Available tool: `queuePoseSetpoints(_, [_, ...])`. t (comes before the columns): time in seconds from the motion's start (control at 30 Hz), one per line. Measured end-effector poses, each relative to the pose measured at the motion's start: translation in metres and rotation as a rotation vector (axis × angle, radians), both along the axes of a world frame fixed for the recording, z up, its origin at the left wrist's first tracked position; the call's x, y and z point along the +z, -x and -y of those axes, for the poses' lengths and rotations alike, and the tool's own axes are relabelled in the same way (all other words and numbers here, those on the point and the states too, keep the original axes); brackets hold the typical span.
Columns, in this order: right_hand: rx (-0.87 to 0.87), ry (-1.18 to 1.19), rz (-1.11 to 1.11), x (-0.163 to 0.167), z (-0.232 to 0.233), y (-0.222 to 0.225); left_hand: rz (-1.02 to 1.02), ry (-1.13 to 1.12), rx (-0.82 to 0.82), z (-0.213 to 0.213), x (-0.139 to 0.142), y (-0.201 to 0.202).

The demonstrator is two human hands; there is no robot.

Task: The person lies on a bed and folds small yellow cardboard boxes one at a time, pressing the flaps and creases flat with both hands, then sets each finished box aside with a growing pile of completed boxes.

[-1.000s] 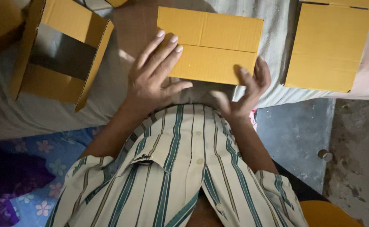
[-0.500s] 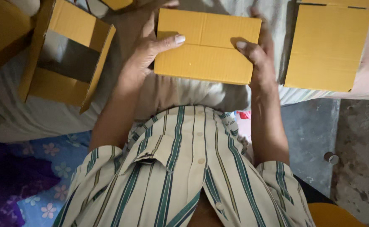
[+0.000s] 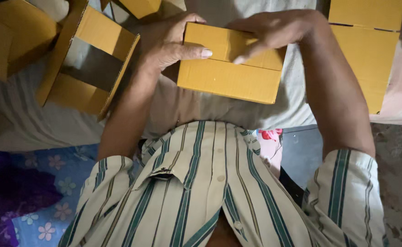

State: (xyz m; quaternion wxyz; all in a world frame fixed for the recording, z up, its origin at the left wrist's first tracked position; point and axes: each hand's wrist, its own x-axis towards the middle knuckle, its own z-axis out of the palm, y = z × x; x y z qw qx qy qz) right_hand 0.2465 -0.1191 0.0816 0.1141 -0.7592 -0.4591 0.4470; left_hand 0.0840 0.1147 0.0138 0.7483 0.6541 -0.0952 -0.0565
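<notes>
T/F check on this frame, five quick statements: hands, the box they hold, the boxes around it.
1. Both hands grip the yellow cardboard box. True: left hand, right hand.
2. The held box is blue. False: yellow-brown.
3. An open box lies to the left. True.
4. The person wears a plain white shirt. False: the striped shirt has green stripes.
5. A flat cardboard piece lies at the right. True.

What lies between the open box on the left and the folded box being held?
In the head view, the left hand and its forearm fill that stretch between the open box and the held box.
</notes>
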Motion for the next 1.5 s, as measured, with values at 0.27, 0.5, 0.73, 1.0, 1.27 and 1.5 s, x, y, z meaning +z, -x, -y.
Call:
queuePoseSetpoints(0.27, [-0.031,0.12,0.044,0.006,-0.025,0.018,0.069,-0.186,0.067,-0.001,-0.008,0.003])
queuePoseSetpoints(0.5, [-0.334,0.056,0.238,0.006,0.068,0.031,0.133,-0.743,0.22,-0.001,-0.005,0.004])
queuePoseSetpoints(0.73, [-0.415,-0.182,0.953,-0.025,0.035,0.118,0.064,-0.148,0.113,0.002,-0.022,0.01])
queuePoseSetpoints(1.0, [-0.456,-0.196,0.819,-0.021,-0.001,0.142,0.089,-0.283,0.145,-0.006,-0.03,0.018])
queuePoseSetpoints(1.27, [-0.605,-0.086,0.919,-0.005,0.055,0.141,0.278,-0.93,0.443,0.026,0.01,0.028])
queuePoseSetpoints(1.5, [-0.42,-0.241,0.867,-0.013,0.006,0.17,0.329,-1.337,0.26,0.092,0.037,0.048])
